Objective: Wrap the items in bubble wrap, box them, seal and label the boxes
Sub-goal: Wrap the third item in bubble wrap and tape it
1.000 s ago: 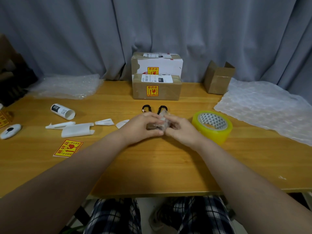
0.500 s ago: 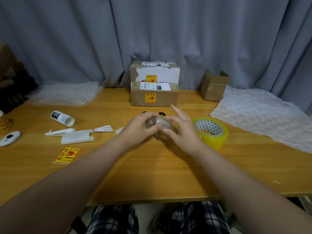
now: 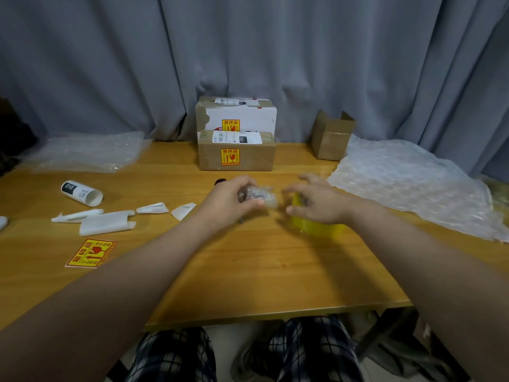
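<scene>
PACKING IN PROGRESS: At a wooden table (image 3: 248, 271), a person's left hand (image 3: 228, 201) grips a small bubble-wrapped bundle (image 3: 260, 195) over the middle of the tabletop, with the fingers curled round its left end. The right hand (image 3: 316, 202) hangs with fingers spread and loosely bent over a roll of yellow packing tape (image 3: 316, 228) just right of the bundle.

The bundle looks light and soft outside. Its clear film seems slick and springy, and likely to unroll if released, so a hold round the middle that pins the loose flap seems safest. The dark contents appear small and hard. The tape roll is stiff and is best taken by its outer rim.

An open cardboard box (image 3: 332, 139) waits at far right beside a sheet of bubble wrap (image 3: 407, 186). Two sealed boxes (image 3: 237, 154), already labelled, stand at far centre.

Motion blur leaves it unclear whether the right hand touches the roll, most of which is hidden beneath it. What is wrapped cannot be made out, nor where the wrap's free edge lies. A dark object (image 3: 220, 181) peeps out just beyond the left hand, mostly covered by it
</scene>
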A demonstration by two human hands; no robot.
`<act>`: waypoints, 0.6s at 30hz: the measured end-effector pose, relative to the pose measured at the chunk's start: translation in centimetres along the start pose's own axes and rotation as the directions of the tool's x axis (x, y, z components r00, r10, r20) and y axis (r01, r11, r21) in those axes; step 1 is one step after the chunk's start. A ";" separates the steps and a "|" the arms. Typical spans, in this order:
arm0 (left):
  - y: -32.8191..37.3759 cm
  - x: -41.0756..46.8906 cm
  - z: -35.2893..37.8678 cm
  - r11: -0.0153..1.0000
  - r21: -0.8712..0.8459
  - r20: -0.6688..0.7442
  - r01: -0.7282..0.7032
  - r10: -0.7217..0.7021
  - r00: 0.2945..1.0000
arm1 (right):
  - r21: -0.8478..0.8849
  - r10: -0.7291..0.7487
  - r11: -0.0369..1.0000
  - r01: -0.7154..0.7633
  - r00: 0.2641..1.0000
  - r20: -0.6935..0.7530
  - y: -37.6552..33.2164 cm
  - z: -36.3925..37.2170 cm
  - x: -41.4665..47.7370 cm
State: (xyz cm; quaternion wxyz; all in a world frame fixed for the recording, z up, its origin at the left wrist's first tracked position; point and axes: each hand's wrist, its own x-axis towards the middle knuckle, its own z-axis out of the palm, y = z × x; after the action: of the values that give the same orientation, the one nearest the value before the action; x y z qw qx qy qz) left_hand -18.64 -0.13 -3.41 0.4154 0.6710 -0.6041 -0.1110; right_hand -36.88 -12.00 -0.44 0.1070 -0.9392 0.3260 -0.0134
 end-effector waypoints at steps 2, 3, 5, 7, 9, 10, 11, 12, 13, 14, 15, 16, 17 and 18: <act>0.1 -0.3 0.4 0.999 0.035 0.013 0.006 -0.006 1.000 | -0.192 0.036 0.981 0.000 0.982 0.187 0.2 -0.3 -0.5; 0.2 -0.5 0.7 0.999 0.040 0.024 0.010 -0.011 1.000 | -0.253 0.030 0.967 0.026 0.976 0.215 0.0 -0.5 -0.8; 0.3 -0.8 1.1 0.999 0.048 0.038 0.024 -0.026 0.999 | -0.339 0.010 0.938 0.070 0.974 0.228 -0.6 -0.8 -1.0; 0.4 -1.0 1.3 0.998 0.043 0.034 0.036 -0.038 0.999 | -0.382 0.000 0.920 0.091 0.973 0.230 -1.3 -1.0 -1.1; 0.4 -1.1 1.3 0.999 0.022 0.016 0.047 -0.048 0.999 | -0.403 -0.037 0.907 0.127 0.974 0.225 -1.7 -1.1 -1.1; 0.4 -1.2 1.3 0.999 0.017 0.006 0.052 -0.052 0.999 | -0.401 -0.055 0.906 0.139 0.975 0.214 -1.7 -1.1 -1.1; 0.5 -1.3 1.2 0.998 0.016 -0.005 0.057 -0.057 0.998 | -0.401 -0.063 0.905 0.141 0.978 0.200 -1.7 -1.0 -1.0; 0.5 -1.4 1.1 0.998 0.012 -0.017 0.061 -0.061 0.998 | -0.375 -0.067 0.917 0.135 0.980 0.189 -1.7 -1.0 -1.0; 0.5 -1.5 1.1 0.998 0.005 -0.027 0.065 -0.065 0.997 | -0.360 -0.073 0.922 0.139 0.979 0.192 -1.6 -0.9 -0.9; 0.4 -1.5 1.0 0.998 -0.001 -0.034 0.068 -0.068 0.997 | -0.360 -0.090 0.920 0.156 0.977 0.194 -1.5 -0.9 -0.9; 0.3 -1.6 0.9 0.998 0.000 -0.037 0.069 -0.069 0.997 | -0.377 -0.119 0.908 0.186 0.974 0.193 -1.5 -0.8 -1.0; 0.3 -1.6 0.8 0.998 0.007 -0.036 0.069 -0.069 0.997 | -0.411 -0.138 0.887 0.210 0.970 0.199 -1.7 -0.8 -1.0; 0.2 -1.7 0.7 0.997 0.014 -0.033 0.070 -0.070 0.997 | -0.468 -0.144 0.856 0.221 0.970 0.194 -1.9 -0.6 -1.0; 0.0 -1.7 0.6 0.997 0.017 -0.031 0.072 -0.071 0.997 | -0.511 -0.151 0.831 0.221 0.973 0.176 -2.1 -0.4 -1.1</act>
State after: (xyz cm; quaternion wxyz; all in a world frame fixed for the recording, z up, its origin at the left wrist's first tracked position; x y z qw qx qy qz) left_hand -19.44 1.13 -4.36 0.4142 0.6975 -0.5743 -0.1103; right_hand -36.57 -9.80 0.46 -0.1356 -0.9585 0.2167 0.1265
